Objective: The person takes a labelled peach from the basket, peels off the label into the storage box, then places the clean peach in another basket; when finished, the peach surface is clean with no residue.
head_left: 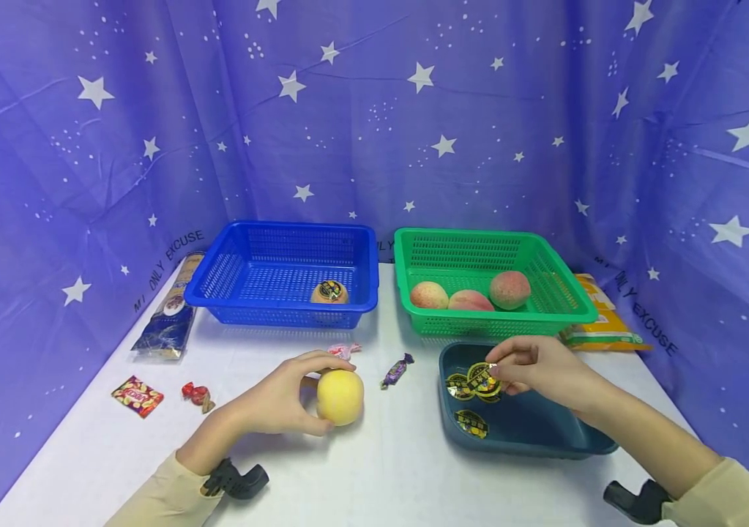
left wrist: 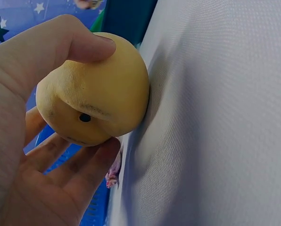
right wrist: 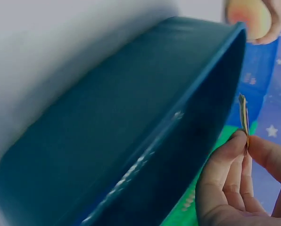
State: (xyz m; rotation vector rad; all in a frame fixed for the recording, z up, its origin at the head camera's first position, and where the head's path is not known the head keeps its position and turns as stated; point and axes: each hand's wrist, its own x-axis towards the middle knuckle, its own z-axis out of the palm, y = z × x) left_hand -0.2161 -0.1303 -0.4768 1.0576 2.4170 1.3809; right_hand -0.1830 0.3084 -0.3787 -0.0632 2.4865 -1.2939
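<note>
My left hand (head_left: 285, 399) grips a yellow peach (head_left: 340, 397) low over the white tabletop, thumb on one side and fingers on the other. A small dark hole shows in the peach's creased end in the left wrist view. Over the dark teal basin (head_left: 526, 448), my right hand (head_left: 539, 369) pinches a round black-and-gold label (head_left: 482, 378) between thumb and forefinger. The right wrist view shows that label (right wrist: 244, 115) edge-on, as a thin strip. Similar labels, one of them a separate label (head_left: 471, 423), lie in the basin.
A blue basket (head_left: 282, 316) holds a labelled fruit (head_left: 329, 293). Beside it, a green basket (head_left: 506, 323) holds three pinkish peaches. Wrapped candies, including a purple one (head_left: 397, 371), lie on the table. A blue packet (head_left: 166, 322) and an orange packet (head_left: 605, 326) lie at the sides.
</note>
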